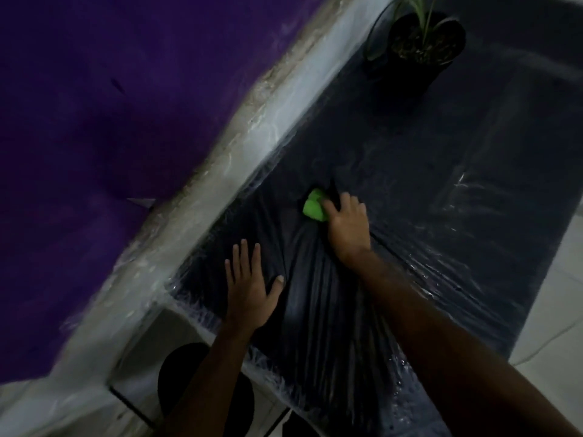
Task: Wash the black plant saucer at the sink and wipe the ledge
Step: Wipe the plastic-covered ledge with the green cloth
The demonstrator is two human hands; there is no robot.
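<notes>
Right hand curls round a green sponge on the black-covered ledge; left hand presses flat, fingers spread. I'm wiping, I'd say. Saucer: perhaps that dark disc near my left forearm. Next, steady strokes toward the plant pot.

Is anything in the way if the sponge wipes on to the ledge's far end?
Yes: a potted plant stands on the ledge at its far end. Between the green sponge under the right hand and that pot, nothing visible blocks it.
</notes>
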